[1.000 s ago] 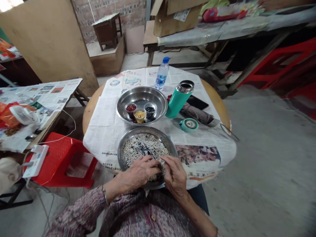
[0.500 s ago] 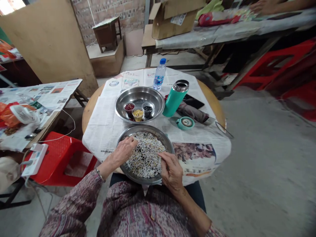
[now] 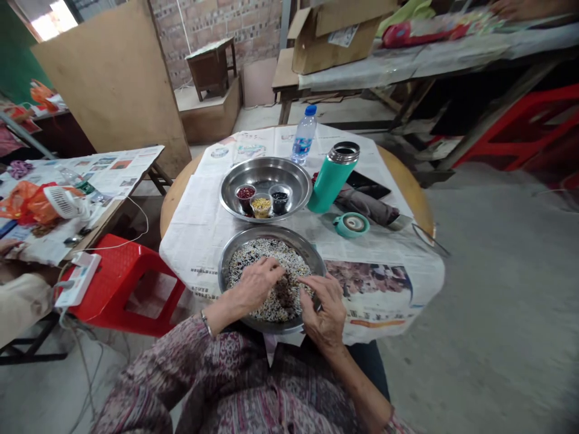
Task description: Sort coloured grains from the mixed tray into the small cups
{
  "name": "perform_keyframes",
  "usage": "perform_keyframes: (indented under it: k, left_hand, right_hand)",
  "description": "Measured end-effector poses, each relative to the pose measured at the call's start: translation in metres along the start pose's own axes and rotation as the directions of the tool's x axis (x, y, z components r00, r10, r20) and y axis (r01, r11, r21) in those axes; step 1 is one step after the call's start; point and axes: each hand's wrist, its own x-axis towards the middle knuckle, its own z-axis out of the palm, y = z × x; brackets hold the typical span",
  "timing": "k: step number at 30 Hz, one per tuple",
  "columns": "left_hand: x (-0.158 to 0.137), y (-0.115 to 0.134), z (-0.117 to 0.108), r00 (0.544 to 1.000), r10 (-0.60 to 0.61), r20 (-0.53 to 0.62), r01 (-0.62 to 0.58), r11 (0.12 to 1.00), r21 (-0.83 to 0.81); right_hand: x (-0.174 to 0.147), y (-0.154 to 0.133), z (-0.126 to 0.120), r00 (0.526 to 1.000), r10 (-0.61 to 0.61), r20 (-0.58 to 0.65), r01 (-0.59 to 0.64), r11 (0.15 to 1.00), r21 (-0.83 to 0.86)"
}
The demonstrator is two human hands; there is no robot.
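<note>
Likely sorting grains [image 3: 293, 260], lower centre, with left hand [image 3: 256, 283] curled, can't tell hold, right hand [image 3: 326, 308] narrowly parted; next, probably pinch.

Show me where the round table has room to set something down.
Bare newspaper lies left of the near steel basin and far steel basin, and right of the right hand, nearer than the teal lid. Crowded: beside and beyond it, with teal flask, grey bundle, water bottle.
</note>
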Motion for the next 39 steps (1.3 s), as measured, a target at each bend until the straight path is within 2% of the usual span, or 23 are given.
perform_keyframes:
  k: [4, 6, 8, 13, 17, 19, 21, 24, 27, 29, 31, 33, 37, 39]
  left_hand:
    - [0.007, -0.016, -0.004, 0.961, -0.2, -0.191, 0.203, 0.979, -0.002]
    - [-0.001, -0.019, -0.007, 0.946, -0.257, -0.198, 0.259, 0.966, -0.014]
    - [-0.011, -0.018, -0.009, 0.957, -0.259, -0.132, 0.258, 0.966, -0.026]
    - [-0.024, 0.003, -0.002, 0.991, -0.09, 0.101, 0.104, 0.984, -0.145]
    - [-0.013, 0.019, 0.006, 0.992, 0.107, 0.062, -0.1, 0.99, -0.101]
    - [-0.004, 0.019, 0.009, 0.973, 0.231, 0.024, -0.231, 0.973, -0.028]
    - [0.005, 0.012, 0.009, 0.954, 0.301, 0.006, -0.301, 0.953, 0.044]
    - [0.013, -0.008, 0.003, 0.976, 0.217, -0.001, -0.215, 0.968, 0.132]
    - [0.009, -0.027, -0.006, 1.0, 0.009, -0.019, -0.005, 0.982, 0.188]
    - [0.0, -0.034, -0.012, 0.99, -0.136, -0.03, 0.139, 0.971, 0.193]
    - [-0.014, -0.033, -0.018, 0.973, -0.23, -0.014, 0.229, 0.96, 0.161]
    - [-0.031, -0.025, -0.022, 0.971, -0.236, 0.036, 0.232, 0.969, 0.086]
    - [-0.054, 0.004, -0.024, 0.982, -0.095, 0.164, 0.116, 0.985, -0.128]
    - [-0.052, 0.017, -0.02, 0.978, -0.031, 0.204, 0.064, 0.986, -0.153]
  right_hand:
    - [0.001, 0.003, -0.001, 0.998, 0.052, 0.021, -0.052, 0.998, 0.031]
    - [0.001, 0.003, -0.002, 0.998, 0.049, 0.027, -0.051, 0.997, 0.059]
    - [0.002, 0.003, -0.002, 0.999, 0.042, 0.028, -0.044, 0.997, 0.068]
    - [0.002, 0.002, -0.002, 0.999, 0.038, 0.026, -0.04, 0.997, 0.062]
    - [0.001, 0.003, -0.001, 1.0, 0.029, 0.006, -0.03, 0.997, 0.068]
    - [0.001, 0.003, -0.001, 1.0, 0.029, -0.007, -0.028, 0.997, 0.078]
    - [0.001, 0.003, 0.0, 1.0, 0.03, -0.011, -0.029, 0.996, 0.085]
    - [0.001, 0.004, 0.0, 1.0, 0.023, -0.008, -0.022, 0.996, 0.088]
    - [0.0, 0.004, 0.0, 1.0, 0.029, 0.0, -0.028, 0.996, 0.09]
    - [0.0, 0.003, 0.0, 0.999, 0.038, 0.002, -0.038, 0.995, 0.089]
    - [0.0, 0.003, -0.001, 0.999, 0.042, -0.002, -0.042, 0.995, 0.088]
    - [0.0, 0.002, -0.001, 0.999, 0.039, -0.001, -0.039, 0.996, 0.086]
    - [0.001, 0.002, -0.002, 0.999, 0.037, 0.01, -0.038, 0.996, 0.081]
    - [0.001, 0.003, -0.002, 0.999, 0.038, 0.013, -0.039, 0.996, 0.079]
